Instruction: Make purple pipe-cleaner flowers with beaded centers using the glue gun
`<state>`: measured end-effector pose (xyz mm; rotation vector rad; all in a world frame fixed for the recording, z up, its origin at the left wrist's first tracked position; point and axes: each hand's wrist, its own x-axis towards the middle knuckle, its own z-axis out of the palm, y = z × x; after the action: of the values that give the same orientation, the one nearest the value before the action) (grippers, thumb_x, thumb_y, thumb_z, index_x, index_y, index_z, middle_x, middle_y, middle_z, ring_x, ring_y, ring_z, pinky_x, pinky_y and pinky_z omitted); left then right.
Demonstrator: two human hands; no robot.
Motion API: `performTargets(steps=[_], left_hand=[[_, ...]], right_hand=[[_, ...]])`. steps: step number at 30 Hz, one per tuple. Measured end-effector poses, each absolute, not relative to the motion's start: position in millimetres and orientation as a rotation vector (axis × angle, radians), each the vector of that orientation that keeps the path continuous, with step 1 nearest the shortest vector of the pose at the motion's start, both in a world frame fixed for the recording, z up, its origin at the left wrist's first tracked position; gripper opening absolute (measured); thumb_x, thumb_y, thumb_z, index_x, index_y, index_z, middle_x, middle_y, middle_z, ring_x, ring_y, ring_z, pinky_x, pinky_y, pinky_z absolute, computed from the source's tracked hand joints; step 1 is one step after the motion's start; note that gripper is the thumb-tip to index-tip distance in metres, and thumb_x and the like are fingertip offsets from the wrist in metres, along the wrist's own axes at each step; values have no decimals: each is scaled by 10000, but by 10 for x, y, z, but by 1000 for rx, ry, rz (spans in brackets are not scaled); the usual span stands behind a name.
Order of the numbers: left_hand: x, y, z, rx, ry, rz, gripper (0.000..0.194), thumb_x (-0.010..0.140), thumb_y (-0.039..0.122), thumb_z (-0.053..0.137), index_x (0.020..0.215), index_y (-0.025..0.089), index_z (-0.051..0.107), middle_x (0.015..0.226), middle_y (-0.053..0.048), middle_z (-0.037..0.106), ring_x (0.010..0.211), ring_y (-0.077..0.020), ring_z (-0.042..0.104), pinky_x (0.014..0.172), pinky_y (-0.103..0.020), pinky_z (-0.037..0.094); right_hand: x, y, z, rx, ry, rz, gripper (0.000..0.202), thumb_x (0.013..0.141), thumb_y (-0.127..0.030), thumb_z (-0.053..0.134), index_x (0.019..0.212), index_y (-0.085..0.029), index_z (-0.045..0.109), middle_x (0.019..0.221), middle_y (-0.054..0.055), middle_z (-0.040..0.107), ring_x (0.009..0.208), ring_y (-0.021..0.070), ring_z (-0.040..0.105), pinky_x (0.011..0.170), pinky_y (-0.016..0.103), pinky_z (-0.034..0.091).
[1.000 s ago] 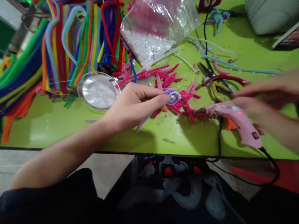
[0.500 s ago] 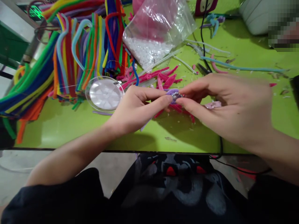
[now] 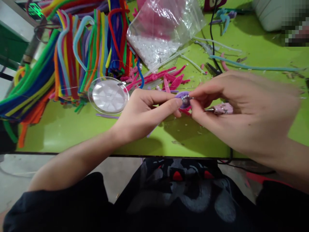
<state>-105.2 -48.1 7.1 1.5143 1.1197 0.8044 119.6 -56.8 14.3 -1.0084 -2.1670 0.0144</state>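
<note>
Between thumb and fingers, my left hand (image 3: 142, 112) pinches a small coiled purple pipe-cleaner piece (image 3: 185, 106) from the left. Shiny silvery beads (image 3: 185, 99) sit at its middle. My right hand (image 3: 248, 109) is closed at the right side of the piece, thumb and forefinger pressed together by the beads; its fingertips cover what exactly they grip. A pink patterned tool with a metal tip (image 3: 223, 109) shows by the right palm; whether it lies on the table or is tucked in the hand I cannot tell. Pink pipe-cleaner pieces (image 3: 177, 82) lie just behind.
Bundles of colourful pipe cleaners (image 3: 72, 54) fill the left. A clear spool (image 3: 109, 96) lies beside my left wrist. Behind stands a bag of white beads (image 3: 154, 48). Pliers (image 3: 213, 68), a black cable (image 3: 212, 35) and a light-blue pipe cleaner (image 3: 253, 67) are at the right.
Both hands have shifted slightly right with the purple piece, which has tilted to show more of its round face. More of the pink tool and its metal tip shows.
</note>
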Motion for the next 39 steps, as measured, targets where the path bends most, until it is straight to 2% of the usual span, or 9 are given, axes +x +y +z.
performTargets(steps=[4,8,11,15,19,26,30,34,39], left_hand=[[-1034,-492,61,1476,1098,818,224,909,395,859,737,251,857,674,6,722,576,-112,453,537,-300,328],[-1033,-499,58,1410,1066,835,213,912,355,866,722,259,853,545,32,563,516,-88,318,506,-309,278],[-1033,-511,60,1387,1051,857,204,927,351,863,739,271,868,531,35,526,512,-84,313,503,-315,269],[-1031,-527,56,1392,1068,886,211,942,360,856,749,276,874,539,31,534,518,-87,349,493,-322,251],[-1028,-543,56,1418,1083,921,254,973,390,822,757,264,872,544,24,544,503,-88,335,471,-334,202],[-1016,-573,70,1389,1096,939,248,976,358,815,753,264,870,585,20,566,529,-83,359,507,-325,254],[-1013,-571,73,1401,1110,951,242,971,379,818,757,281,873,634,1,613,575,-108,422,528,-319,290],[-1001,-570,74,1355,1105,945,251,968,365,817,737,286,875,645,2,650,591,-111,456,543,-305,302],[-994,-562,40,1292,1041,948,300,1006,334,784,727,277,877,622,14,651,539,-75,416,519,-282,255]], right_hand=[[1209,-598,121,-1021,-2222,-96,103,995,-172,698,973,-272,702,941,-12,799,840,173,756,672,334,556],[1236,-644,136,-915,-2253,-245,164,994,-119,703,1075,-259,730,1011,-1,816,913,164,784,720,284,595],[1239,-675,166,-969,-2256,-203,141,1035,-154,690,1101,-261,754,1054,-2,822,937,142,790,755,259,614],[1220,-708,205,-1103,-2237,-13,145,1106,-274,627,1097,-291,770,1050,-16,820,935,135,777,813,293,632],[1206,-717,216,-1112,-2175,74,127,1078,-230,683,1110,-310,776,1057,-39,829,999,120,787,896,261,665],[1161,-732,207,-1296,-1855,546,137,1000,-292,825,1132,-325,830,936,-99,820,713,54,764,675,142,656],[1142,-734,230,-1276,-1810,610,173,952,-261,866,1117,-312,852,928,-101,826,711,80,782,676,141,675],[1211,-635,183,-1141,-1870,644,142,999,-235,810,1134,-261,845,978,-41,833,782,92,794,720,176,697],[1330,-512,182,-966,-2112,427,60,1045,-244,759,1068,-275,805,1039,-30,800,939,86,740,794,238,631]])
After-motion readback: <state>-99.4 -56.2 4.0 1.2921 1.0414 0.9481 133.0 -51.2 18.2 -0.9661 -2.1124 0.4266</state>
